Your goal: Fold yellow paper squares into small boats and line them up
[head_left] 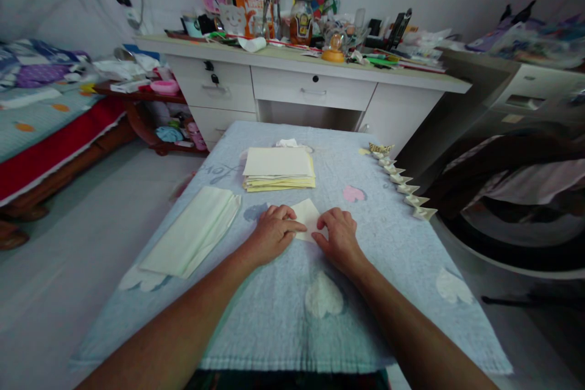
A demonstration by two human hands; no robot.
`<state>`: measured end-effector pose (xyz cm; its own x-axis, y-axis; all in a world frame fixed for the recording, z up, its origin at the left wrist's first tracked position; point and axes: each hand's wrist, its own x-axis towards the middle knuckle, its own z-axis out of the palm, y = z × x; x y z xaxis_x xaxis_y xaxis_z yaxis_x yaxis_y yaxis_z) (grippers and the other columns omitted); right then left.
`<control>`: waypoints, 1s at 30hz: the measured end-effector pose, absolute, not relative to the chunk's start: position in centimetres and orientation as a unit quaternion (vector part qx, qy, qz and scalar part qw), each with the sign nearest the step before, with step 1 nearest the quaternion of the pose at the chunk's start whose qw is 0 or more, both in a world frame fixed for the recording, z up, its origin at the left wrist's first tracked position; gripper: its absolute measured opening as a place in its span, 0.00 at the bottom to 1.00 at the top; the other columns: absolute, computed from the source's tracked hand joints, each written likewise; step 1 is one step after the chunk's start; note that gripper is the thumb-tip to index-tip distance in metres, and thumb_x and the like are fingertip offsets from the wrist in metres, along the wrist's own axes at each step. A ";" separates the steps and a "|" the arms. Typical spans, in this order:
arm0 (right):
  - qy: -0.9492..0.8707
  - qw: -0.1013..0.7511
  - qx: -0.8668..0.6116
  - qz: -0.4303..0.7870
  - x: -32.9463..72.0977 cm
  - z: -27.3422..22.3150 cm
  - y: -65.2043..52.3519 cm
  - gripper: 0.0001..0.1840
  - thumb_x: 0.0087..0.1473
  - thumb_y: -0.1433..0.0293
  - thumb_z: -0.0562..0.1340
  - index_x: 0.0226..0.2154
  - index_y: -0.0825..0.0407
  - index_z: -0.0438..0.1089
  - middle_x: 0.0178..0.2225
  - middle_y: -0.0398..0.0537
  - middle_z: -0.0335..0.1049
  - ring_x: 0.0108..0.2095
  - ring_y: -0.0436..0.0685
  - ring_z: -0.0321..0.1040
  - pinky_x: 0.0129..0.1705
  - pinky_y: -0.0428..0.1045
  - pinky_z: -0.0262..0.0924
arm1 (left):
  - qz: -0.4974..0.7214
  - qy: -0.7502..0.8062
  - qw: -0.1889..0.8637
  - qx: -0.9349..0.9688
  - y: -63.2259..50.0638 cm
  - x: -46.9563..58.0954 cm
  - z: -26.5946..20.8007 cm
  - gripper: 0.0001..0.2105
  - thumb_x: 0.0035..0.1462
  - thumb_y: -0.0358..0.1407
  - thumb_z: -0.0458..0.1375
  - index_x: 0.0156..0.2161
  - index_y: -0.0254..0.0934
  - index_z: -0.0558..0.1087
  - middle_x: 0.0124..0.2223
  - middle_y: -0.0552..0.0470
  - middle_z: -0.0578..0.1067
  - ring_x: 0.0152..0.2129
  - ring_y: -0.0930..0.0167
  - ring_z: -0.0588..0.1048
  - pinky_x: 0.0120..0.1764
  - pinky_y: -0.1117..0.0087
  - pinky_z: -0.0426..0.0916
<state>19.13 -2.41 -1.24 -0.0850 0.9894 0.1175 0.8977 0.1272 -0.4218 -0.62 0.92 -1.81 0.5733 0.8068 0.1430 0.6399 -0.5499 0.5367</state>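
A small pale cream piece of paper (307, 213) lies on the cloth-covered table in front of me, one corner pointing away. My left hand (276, 233) rests over its left side, the index finger stretched out across the paper and touching it. At the right edge is my right hand (339, 236), fingers bent and thumb apart from them, the thumb tip by the paper's edge. Beyond my hands sits a stack of cream and yellow paper sheets (278, 163). To the left lies a longer folded pale sheet (192, 231).
Several small folded paper boats (401, 179) stand in a row along the table's right side, with a patterned one (381, 148) at the far end. A blue cloth (256, 323) with hearts covers the table. Behind is a cluttered white desk (315, 82); a washing machine (516, 97) stands right.
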 end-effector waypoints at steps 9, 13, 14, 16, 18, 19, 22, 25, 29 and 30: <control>-0.757 0.167 -0.622 0.109 17.9 -1.2 -2.6 0.04 0.54 0.67 0.60 0.33 0.51 0.68 0.36 0.47 0.65 0.40 0.59 0.57 0.41 0.52 0.46 | 0.192 0.423 0.213 0.859 0.9 -0.5 -1.6 0.13 0.56 0.32 0.55 0.43 0.50 0.78 0.44 0.50 0.69 0.42 0.65 0.64 0.48 0.60 0.60; -0.745 0.154 -0.646 0.062 17.1 -1.5 -2.7 0.16 0.53 0.55 0.61 0.35 0.51 0.65 0.37 0.50 0.64 0.40 0.61 0.56 0.41 0.53 0.46 | 0.186 0.425 0.214 0.860 0.9 -0.5 -1.5 0.14 0.56 0.32 0.55 0.43 0.49 0.78 0.44 0.50 0.69 0.42 0.65 0.65 0.47 0.60 0.61; -0.743 0.152 -0.650 0.053 16.9 -1.5 -2.7 0.18 0.53 0.54 0.60 0.36 0.52 0.65 0.37 0.50 0.63 0.40 0.61 0.56 0.41 0.53 0.46 | 0.185 0.425 0.214 0.860 1.0 -0.5 -1.5 0.14 0.56 0.32 0.55 0.43 0.49 0.78 0.44 0.50 0.69 0.42 0.65 0.65 0.47 0.60 0.61; -0.739 0.150 -0.655 0.039 16.6 -1.5 -2.8 0.20 0.53 0.53 0.59 0.38 0.52 0.64 0.38 0.52 0.63 0.40 0.62 0.56 0.42 0.54 0.47 | 0.182 0.425 0.212 0.861 1.0 -0.5 -1.5 0.14 0.56 0.31 0.55 0.43 0.49 0.78 0.44 0.50 0.69 0.42 0.65 0.65 0.47 0.60 0.61; -0.738 0.152 -0.656 0.033 16.5 -1.4 -2.9 0.22 0.53 0.53 0.58 0.41 0.53 0.64 0.39 0.53 0.63 0.41 0.62 0.56 0.43 0.55 0.48 | 0.179 0.426 0.214 0.861 1.0 -0.5 -1.5 0.14 0.56 0.31 0.55 0.43 0.50 0.78 0.44 0.50 0.69 0.43 0.65 0.65 0.47 0.60 0.60; -0.739 0.152 -0.656 0.032 16.6 -1.4 -2.9 0.24 0.53 0.53 0.58 0.44 0.54 0.63 0.41 0.55 0.63 0.42 0.63 0.56 0.45 0.55 0.48 | 0.178 0.426 0.216 0.860 1.0 -0.5 -1.4 0.14 0.56 0.31 0.55 0.43 0.50 0.78 0.44 0.50 0.69 0.43 0.64 0.65 0.47 0.60 0.60; -0.741 0.146 -0.654 0.039 17.3 -1.2 -2.9 0.32 0.52 0.54 0.59 0.54 0.55 0.58 0.50 0.59 0.60 0.48 0.65 0.55 0.50 0.58 0.46 | 0.176 0.423 0.222 0.861 1.0 -0.6 -1.2 0.14 0.55 0.30 0.55 0.43 0.49 0.78 0.44 0.50 0.69 0.43 0.65 0.65 0.48 0.60 0.60; -0.738 0.122 -0.661 0.058 18.9 -1.2 -2.6 0.43 0.49 0.54 0.61 0.62 0.54 0.48 0.58 0.62 0.55 0.55 0.69 0.50 0.55 0.62 0.42 | 0.176 0.422 0.223 0.861 0.9 -0.6 -1.2 0.15 0.55 0.29 0.55 0.44 0.49 0.78 0.44 0.50 0.68 0.44 0.65 0.65 0.49 0.60 0.60; -0.741 0.086 -0.659 0.094 21.4 -1.4 -2.3 0.52 0.47 0.51 0.62 0.65 0.54 0.39 0.63 0.63 0.47 0.61 0.71 0.43 0.58 0.65 0.39 | 0.178 0.425 0.224 0.859 0.9 -0.6 -1.2 0.16 0.54 0.28 0.56 0.43 0.48 0.78 0.44 0.50 0.68 0.44 0.65 0.65 0.50 0.59 0.60; -0.743 0.078 -0.657 0.104 22.0 -1.3 -2.2 0.53 0.46 0.51 0.62 0.66 0.54 0.38 0.63 0.63 0.46 0.62 0.71 0.42 0.58 0.65 0.39 | 0.178 0.426 0.225 0.858 0.9 -0.6 -1.2 0.16 0.54 0.28 0.56 0.43 0.48 0.78 0.44 0.50 0.68 0.44 0.65 0.65 0.50 0.59 0.60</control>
